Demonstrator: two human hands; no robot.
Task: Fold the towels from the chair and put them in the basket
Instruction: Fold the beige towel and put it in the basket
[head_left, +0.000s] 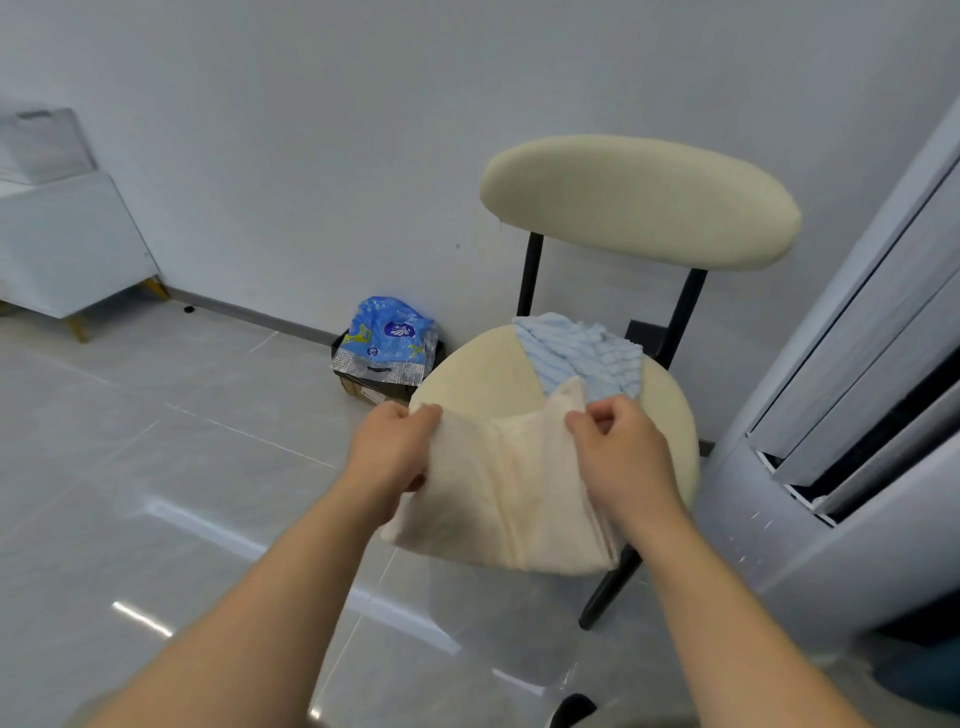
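While the blue towel (582, 353) lies rumpled at the back edge of the chair (483, 374) seat, just below the backrest (639, 202), the cream towel (498, 499) hangs in the air over the seat's front edge, held at its upper border by both hands. The left hand (387, 452) grips the upper left corner, its fingers curled round the cloth. The right hand (621, 447) pinches the upper right part, where a flap of cloth stands up just past its fingertips, close to the blue towel, though I cannot tell whether the two touch. The cream towel looks doubled already: layered edges show at its lower right side and a vertical crease runs down its middle. The step in hand therefore seems to be the folding of this towel, partway through rather than finished. The next move probably calls for bringing the two hands together so that one half closes on the other along that crease, with corners matched and the loose flap tucked in, since soft terry is likely to sag and slide. The bundle then needs carrying to the basket, which I cannot make out for certain. A dark box (374, 382) holding a blue packet (389, 332) stands on the floor (156, 441) by the wall (311, 156), left of the chair, and may or may not be it. The blue towel is not yet folded.
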